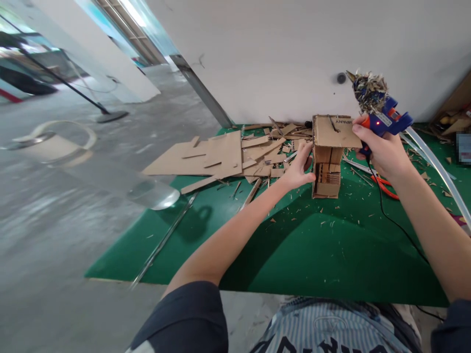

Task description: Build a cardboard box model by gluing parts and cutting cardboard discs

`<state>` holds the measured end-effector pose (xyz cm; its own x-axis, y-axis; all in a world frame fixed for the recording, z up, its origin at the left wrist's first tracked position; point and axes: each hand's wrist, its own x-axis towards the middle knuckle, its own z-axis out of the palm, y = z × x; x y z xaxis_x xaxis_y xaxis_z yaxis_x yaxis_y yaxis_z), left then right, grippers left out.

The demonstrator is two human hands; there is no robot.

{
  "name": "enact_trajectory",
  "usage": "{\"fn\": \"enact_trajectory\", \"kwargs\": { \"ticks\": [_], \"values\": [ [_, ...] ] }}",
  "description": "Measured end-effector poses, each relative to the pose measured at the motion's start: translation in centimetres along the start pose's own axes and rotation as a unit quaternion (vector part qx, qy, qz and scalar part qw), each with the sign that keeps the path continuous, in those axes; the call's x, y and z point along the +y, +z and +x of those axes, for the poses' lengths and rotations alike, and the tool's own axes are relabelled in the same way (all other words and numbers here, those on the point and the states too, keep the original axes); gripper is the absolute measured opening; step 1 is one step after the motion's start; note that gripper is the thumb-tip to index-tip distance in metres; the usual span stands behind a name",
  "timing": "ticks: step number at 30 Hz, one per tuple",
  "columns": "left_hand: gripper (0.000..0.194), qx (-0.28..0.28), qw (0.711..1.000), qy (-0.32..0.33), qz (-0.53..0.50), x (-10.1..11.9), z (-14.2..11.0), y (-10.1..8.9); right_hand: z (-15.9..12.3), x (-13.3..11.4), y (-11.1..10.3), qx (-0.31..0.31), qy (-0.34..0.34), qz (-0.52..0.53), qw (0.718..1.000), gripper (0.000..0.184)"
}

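Blue glue gun (384, 118) gripped, raised in right hand (386, 149); left hand (299, 168) spread, beside cardboard structure (327, 155).

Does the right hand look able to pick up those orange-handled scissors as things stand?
Probably not: the right hand is holding the glue gun, whose black cord also crosses in front of the scissors in this view. They lie nearby on the green tabletop.

left hand (299, 169) splayed, right hand (380, 149) curled
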<state>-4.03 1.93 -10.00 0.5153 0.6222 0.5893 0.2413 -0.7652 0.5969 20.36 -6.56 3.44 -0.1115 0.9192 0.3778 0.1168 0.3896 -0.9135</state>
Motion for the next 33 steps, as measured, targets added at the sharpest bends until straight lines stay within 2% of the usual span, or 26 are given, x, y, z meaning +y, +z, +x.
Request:
{"fn": "enact_trajectory", "kwargs": {
  "ticks": [3,6,10,12,16,21,28,33],
  "values": [
    [0.137,-0.033,0.999,-0.033,-0.022,0.8,-0.5,-0.5,0.0,0.0,0.0,0.009,0.000,-0.007,1.000,0.033],
    [0.133,-0.051,0.995,-0.063,-0.051,2.0,-0.7,-0.8,0.0,-0.6,-0.5,0.018,0.020,0.000,1.000,0.035],
    [0.127,-0.035,0.995,-0.090,-0.033,3.0,-0.4,-1.9,-0.3,-2.0,-2.8,0.017,0.107,0.029,0.994,0.037],
    [0.128,-0.022,0.997,-0.076,-0.007,3.1,-0.1,-2.8,-0.5,-2.5,-4.2,-0.015,0.138,0.034,0.990,0.040],
    [0.127,0.000,0.999,-0.024,0.049,2.8,0.3,-4.5,-1.0,-2.9,-6.1,-0.096,0.097,0.038,0.990,0.045],
    [0.124,0.021,0.995,0.010,0.095,2.8,0.4,-4.9,-1.1,-2.9,-6.2,-0.158,0.076,-0.014,0.984,0.052],
    [0.128,0.018,0.993,0.016,0.117,2.9,0.5,-4.8,-0.9,-2.9,-5.9,-0.156,0.108,-0.072,0.979,0.055],
    [0.128,0.016,0.993,0.005,0.118,3.2,0.5,-4.9,-1.0,-2.9,-5.8,-0.155,0.071,-0.082,0.982,0.054]
  ]
}}
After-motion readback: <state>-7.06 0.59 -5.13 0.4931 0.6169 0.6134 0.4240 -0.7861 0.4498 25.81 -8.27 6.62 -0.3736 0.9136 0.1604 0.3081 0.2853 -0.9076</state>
